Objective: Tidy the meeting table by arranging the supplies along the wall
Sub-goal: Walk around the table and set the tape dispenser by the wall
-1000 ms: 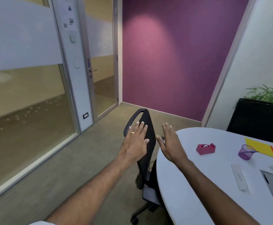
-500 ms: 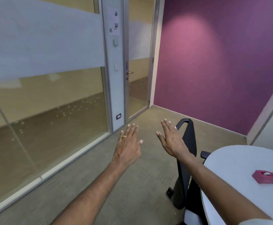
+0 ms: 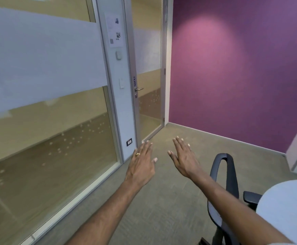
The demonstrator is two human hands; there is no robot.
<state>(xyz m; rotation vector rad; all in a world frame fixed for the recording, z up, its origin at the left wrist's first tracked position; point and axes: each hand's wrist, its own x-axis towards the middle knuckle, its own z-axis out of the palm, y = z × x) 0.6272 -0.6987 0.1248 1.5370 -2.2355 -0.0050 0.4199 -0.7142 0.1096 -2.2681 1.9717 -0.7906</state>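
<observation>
Your left hand (image 3: 141,166): fingers straight, spread flat, holding nothing. Your right hand (image 3: 185,160): same, touching nothing. Office chair (image 3: 223,188) just right of it.

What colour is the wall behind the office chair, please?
The wall is purple, lighter where light falls; the head view shows it.

Spotlight pool on purple wall (image 3: 215,41); soft overall blur, bowed edges.
</observation>
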